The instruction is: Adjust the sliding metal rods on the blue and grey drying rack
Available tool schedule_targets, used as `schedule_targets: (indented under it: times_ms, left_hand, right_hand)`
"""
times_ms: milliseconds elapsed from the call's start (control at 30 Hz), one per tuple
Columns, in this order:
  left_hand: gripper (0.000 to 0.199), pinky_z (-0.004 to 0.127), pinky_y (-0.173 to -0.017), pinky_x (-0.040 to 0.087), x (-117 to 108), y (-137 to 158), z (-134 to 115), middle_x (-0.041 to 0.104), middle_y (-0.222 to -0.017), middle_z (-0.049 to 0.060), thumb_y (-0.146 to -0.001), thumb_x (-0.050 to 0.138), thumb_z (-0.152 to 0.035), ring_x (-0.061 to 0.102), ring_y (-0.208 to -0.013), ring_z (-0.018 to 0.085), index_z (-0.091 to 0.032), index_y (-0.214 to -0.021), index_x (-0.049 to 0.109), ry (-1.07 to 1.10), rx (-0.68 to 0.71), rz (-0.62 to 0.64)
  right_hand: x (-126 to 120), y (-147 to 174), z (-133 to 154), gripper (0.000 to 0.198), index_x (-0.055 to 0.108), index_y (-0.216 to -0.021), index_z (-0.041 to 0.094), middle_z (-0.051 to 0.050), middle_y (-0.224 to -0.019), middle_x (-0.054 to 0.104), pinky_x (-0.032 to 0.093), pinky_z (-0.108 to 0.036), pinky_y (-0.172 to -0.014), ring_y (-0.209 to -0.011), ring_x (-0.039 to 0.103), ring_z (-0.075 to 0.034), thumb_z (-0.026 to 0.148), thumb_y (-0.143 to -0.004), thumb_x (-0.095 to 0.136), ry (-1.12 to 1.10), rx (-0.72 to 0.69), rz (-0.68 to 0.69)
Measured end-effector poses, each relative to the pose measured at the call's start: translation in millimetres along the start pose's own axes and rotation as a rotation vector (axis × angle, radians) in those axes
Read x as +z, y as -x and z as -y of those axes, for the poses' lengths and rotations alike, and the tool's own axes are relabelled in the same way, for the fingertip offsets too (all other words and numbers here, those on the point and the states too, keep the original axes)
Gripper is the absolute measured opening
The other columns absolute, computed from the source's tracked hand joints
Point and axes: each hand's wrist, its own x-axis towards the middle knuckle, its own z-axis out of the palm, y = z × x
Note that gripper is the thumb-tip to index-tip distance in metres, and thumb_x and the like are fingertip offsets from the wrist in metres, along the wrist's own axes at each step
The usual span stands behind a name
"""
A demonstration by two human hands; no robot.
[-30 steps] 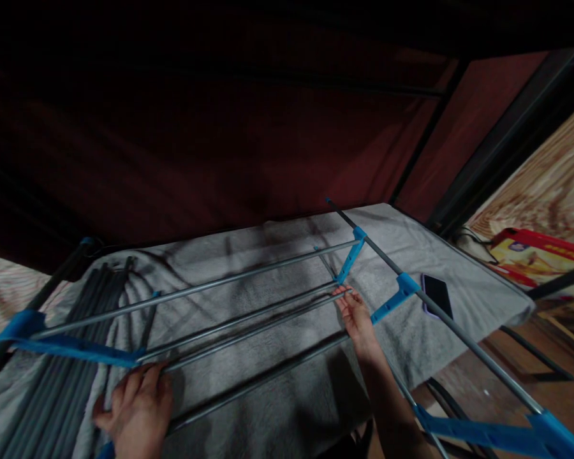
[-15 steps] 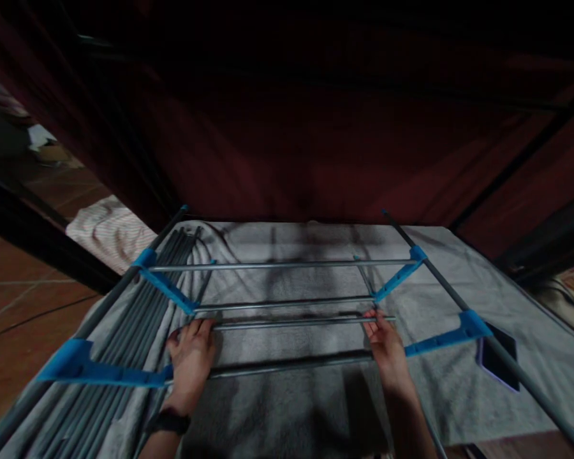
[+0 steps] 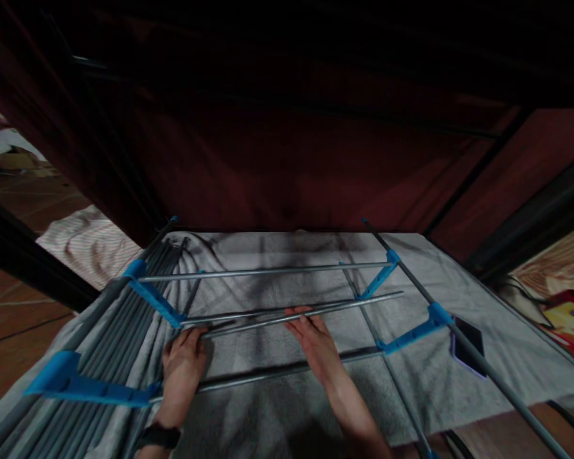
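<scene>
Shifted inward, our right hand (image 3: 318, 344) loosely grips the rod (image 3: 256, 325), left hand (image 3: 184, 362) curled round its end; positioning seemingly calls for steadiness.

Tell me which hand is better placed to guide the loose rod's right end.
Probably the right. The right hand has its fingers on the loose rod partway along, nearer that free end. The left hand is down at the opposite end, so it would have to reach across.
</scene>
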Motion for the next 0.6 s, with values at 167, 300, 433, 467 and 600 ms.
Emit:
schedule_targets:
  times_ms: [167,300,433,467,600]
  left_hand:
    - [0.044,0.055,-0.116,0.040,-2.0,1.9,-9.7,0.060,-0.145,0.014,-0.097,0.045,-0.032,0.056,-0.136,0.032,-0.023,-0.138,0.059,0.101,-0.018,-0.098]
    - [0.040,0.051,-0.111,0.049,-2.8,1.0,-19.5,0.062,-0.141,0.015,-0.093,0.052,-0.036,0.060,-0.131,0.032,-0.023,-0.128,0.066,0.267,0.027,-0.144]
    - [0.034,0.048,-0.110,0.052,-10.6,-3.0,-33.6,0.066,-0.132,0.014,-0.090,0.053,-0.037,0.065,-0.124,0.031,-0.022,-0.113,0.072,0.470,0.069,-0.163]
    - [0.033,0.047,-0.111,0.051,-13.7,-3.9,-37.9,0.067,-0.131,0.013,-0.089,0.053,-0.037,0.065,-0.123,0.031,-0.022,-0.112,0.073,0.515,0.070,-0.154]
    - [0.031,0.045,-0.102,0.055,-25.2,-6.2,-55.5,0.072,-0.117,0.011,-0.083,0.059,-0.039,0.069,-0.111,0.029,-0.023,-0.104,0.075,0.736,0.009,-0.132]
  right_hand:
    - [20.7,-11.1,42.6,0.030,0.068,-0.107,0.029,-0.001,-0.104,0.075,0.050,-0.044,-0.106,-0.108,0.067,-0.020,0.053,-0.089,0.071,0.269,-0.266,0.002]
    - [26.2,-15.1,84.1,0.029,0.065,-0.112,0.028,0.000,-0.094,0.072,0.050,-0.040,-0.099,-0.098,0.067,-0.020,0.050,-0.093,0.066,0.439,-0.519,-0.037]
    - [36.8,-9.1,113.6,0.028,0.064,-0.115,0.028,0.003,-0.086,0.068,0.051,-0.035,-0.087,-0.087,0.066,-0.017,0.048,-0.096,0.062,0.571,-0.668,-0.050]
    - [39.7,-7.6,119.1,0.028,0.064,-0.116,0.028,0.003,-0.084,0.066,0.051,-0.034,-0.083,-0.083,0.065,-0.017,0.048,-0.097,0.062,0.609,-0.691,-0.054]
    - [45.2,-9.3,126.7,0.029,0.069,-0.117,0.028,0.001,-0.090,0.070,0.051,-0.031,-0.079,-0.083,0.064,-0.016,0.047,-0.095,0.064,0.862,-0.735,-0.027]
